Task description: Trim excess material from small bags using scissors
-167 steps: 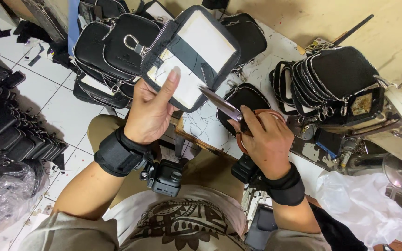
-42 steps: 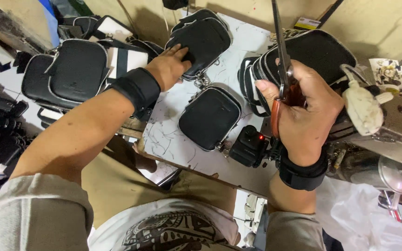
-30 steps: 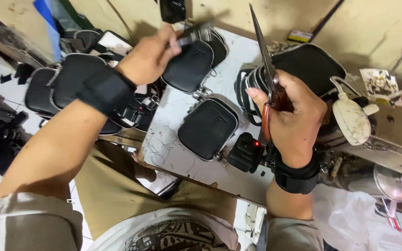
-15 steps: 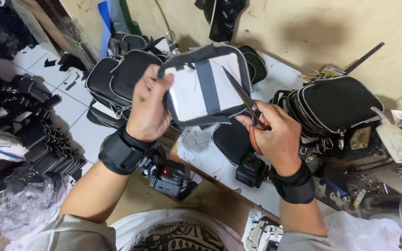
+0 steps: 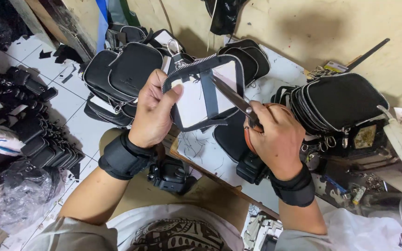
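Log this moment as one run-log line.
left hand: holds pouch panel | right hand: holds scissors, blades at panel | table: stacked black pouches

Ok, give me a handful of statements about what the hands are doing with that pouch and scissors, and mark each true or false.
1. The left hand holds a pouch panel with its white lining facing the camera. True.
2. The right hand is empty. False: it grips scissors by their orange handles.
3. The scissor blades point toward the panel's black centre strip. True.
4. Both wrists wear black bands. True.
5. The stack of black pouches beside the right hand lies on the tiled floor. False: it rests on the worktable.
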